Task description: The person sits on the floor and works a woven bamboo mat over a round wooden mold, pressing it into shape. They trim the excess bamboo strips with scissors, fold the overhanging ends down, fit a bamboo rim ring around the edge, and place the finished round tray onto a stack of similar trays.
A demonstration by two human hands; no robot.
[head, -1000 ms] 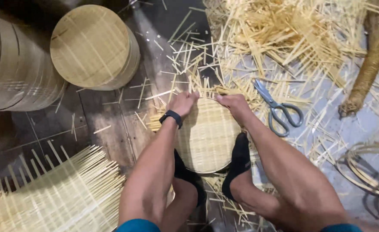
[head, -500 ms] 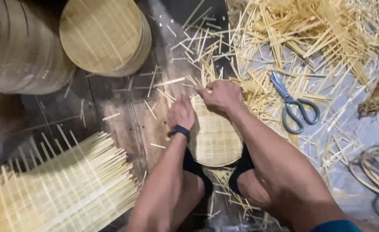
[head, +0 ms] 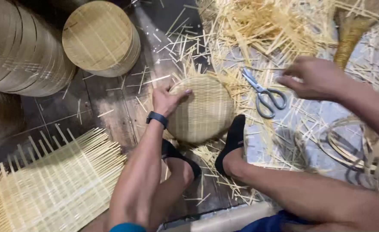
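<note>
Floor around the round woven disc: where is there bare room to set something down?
Barest is the dark plank floor between the stacked lids, the woven mat and the left hand on the woven disc; only stray slivers there. Right of the scissors, under the right hand, offcuts crowd the floor.

One pair of scissors (head: 264, 95), one round woven disc (head: 202, 109) underfoot — two stacks of finished discs (head: 100, 38), one unwoven mat (head: 56, 184)
</note>
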